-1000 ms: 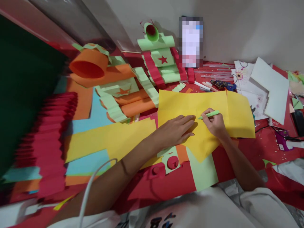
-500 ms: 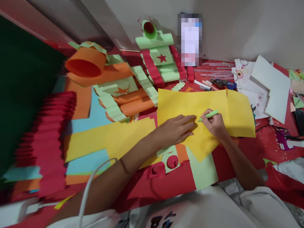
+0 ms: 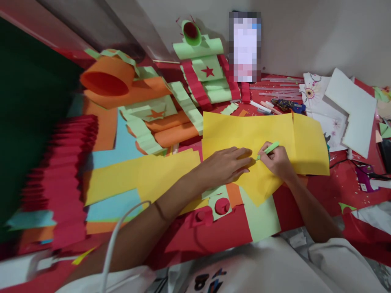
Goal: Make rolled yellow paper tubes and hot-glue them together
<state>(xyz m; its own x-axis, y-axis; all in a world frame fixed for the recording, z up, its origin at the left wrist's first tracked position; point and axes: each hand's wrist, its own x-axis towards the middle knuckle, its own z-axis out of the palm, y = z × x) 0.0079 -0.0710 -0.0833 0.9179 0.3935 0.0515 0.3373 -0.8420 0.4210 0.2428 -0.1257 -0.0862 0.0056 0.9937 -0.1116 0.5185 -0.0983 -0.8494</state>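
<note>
A large yellow paper [image 3: 247, 126] lies in front of me, creased and partly overlapped by a second yellow piece at its right. My left hand [image 3: 227, 165] rests flat on it, fingers stretched out to the right. In my right hand [image 3: 276, 158] is a light green pen [image 3: 270, 148], pinched between the fingers and tilted. Its tip meets the yellow paper just beside my left fingertips. Beneath the yellow paper, a pale green sheet [image 3: 262, 221] and an orange piece [image 3: 234, 194] stick out toward me.
Paper figures in orange and green [image 3: 110, 79] and green and red [image 3: 207, 73] stand behind. A phone [image 3: 245, 47] leans on the wall. Pleated red paper [image 3: 65, 171] lies left; glue sticks [image 3: 276, 87] and white foam board [image 3: 351, 110] right. A white cable [image 3: 111, 248] crosses my left arm.
The pen tip has moved slightly down and right on the yellow paper. My left hand stays in place. The whole view has shifted a little.
</note>
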